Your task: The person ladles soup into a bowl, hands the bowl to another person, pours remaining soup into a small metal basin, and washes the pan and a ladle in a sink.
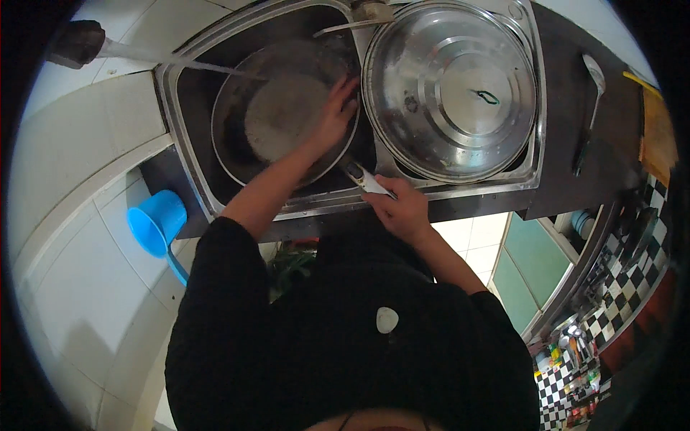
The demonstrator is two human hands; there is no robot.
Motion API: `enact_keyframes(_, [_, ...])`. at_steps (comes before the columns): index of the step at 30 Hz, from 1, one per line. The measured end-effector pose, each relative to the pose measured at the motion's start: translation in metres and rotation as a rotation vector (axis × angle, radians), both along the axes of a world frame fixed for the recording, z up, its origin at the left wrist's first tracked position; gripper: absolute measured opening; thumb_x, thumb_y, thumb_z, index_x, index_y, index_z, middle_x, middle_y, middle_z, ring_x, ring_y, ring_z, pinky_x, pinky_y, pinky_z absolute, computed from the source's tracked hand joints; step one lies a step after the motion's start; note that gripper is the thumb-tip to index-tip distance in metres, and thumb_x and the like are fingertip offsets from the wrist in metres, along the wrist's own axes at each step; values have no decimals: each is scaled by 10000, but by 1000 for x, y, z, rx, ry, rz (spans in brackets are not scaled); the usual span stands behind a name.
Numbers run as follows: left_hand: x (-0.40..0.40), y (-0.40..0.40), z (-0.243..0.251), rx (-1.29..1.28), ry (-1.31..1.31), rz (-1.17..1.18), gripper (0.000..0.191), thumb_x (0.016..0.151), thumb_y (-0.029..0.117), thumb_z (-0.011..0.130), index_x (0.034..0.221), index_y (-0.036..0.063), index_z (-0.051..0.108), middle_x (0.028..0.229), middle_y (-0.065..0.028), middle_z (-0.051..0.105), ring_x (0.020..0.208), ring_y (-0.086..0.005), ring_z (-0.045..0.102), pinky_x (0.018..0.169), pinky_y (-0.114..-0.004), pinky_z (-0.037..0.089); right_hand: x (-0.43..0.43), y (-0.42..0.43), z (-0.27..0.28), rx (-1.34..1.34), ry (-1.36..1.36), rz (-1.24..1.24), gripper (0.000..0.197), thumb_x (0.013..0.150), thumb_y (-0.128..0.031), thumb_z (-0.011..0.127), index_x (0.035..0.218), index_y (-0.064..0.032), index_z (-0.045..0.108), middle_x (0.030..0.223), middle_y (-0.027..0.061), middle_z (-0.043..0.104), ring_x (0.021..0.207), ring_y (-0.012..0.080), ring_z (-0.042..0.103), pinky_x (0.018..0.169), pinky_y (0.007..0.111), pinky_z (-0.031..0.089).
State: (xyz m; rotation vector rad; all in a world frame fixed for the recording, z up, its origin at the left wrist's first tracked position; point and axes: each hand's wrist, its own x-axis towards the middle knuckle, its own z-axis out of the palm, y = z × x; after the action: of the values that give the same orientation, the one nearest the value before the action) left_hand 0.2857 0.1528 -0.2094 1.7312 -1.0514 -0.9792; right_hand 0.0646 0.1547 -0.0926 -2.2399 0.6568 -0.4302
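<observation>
A dark round pan (234,116) rests tilted in the left basin of a steel double sink (178,99), with cloudy water inside. My right hand (401,207) is closed around its light-coloured handle (369,180). Inside the pan, near its right wall, my left hand (339,108) has its fingers spread; whether anything lies under the palm cannot be seen. A stream of water (161,56) runs into the pan from a dark tap outlet (78,43) at the upper left.
A large steel lid or basin (399,70) bearing a small dark green loop (488,97) covers the right basin. A metal spoon with a dark handle (593,116) lies on the dark counter (566,134). A blue plastic dipper (156,223) is beside the counter at left.
</observation>
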Motion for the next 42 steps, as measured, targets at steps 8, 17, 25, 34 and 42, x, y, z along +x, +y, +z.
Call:
enact_keyframes(8, [104, -28, -27, 120, -1022, -47, 570, 838, 127, 509, 1366, 142, 295, 1426, -132, 239, 1334, -283, 183, 1045, -497, 182, 2, 1, 3, -24, -12, 21, 202, 668, -104, 667, 855, -182, 654, 991, 48, 600, 785, 209, 595, 585, 296, 503])
enact_keyframes(17, [178, 113, -25, 765, -1493, 23, 591, 792, 228, 509, 1336, 99, 318, 1356, -159, 336, 1251, -299, 320, 977, -530, 268, 2, 2, 2, 18, -2, 21, 195, 673, -112, 679, 853, -176, 642, 981, 53, 600, 808, 235, 600, 627, 321, 506])
enact_keyframes(25, [27, 93, 9, 995, -613, -545, 498, 773, 227, 548, 1216, 19, 456, 1235, -216, 453, 1186, -319, 406, 943, -450, 335, -1, -10, 6, 112, -14, -35, 171, 682, -93, 675, 838, -156, 646, 965, 53, 592, 793, 234, 606, 635, 330, 505])
enact_keyframes(34, [148, 50, 0, 560, -1170, -382, 529, 813, 261, 509, 1299, 98, 381, 1306, -186, 391, 1205, -322, 377, 971, -501, 293, 0, -10, 2, 64, -5, 37, 182, 667, -88, 674, 828, -170, 646, 995, 58, 591, 795, 239, 605, 636, 328, 502])
enact_keyframes(42, [24, 109, 44, 865, -303, -516, 682, 895, 455, 401, 1381, 22, 199, 1432, -210, 172, 1312, -337, 192, 1064, -404, 162, 0, -8, -3, 72, -36, 18, 195, 648, -83, 683, 818, -169, 643, 1004, 45, 580, 819, 233, 594, 648, 318, 494])
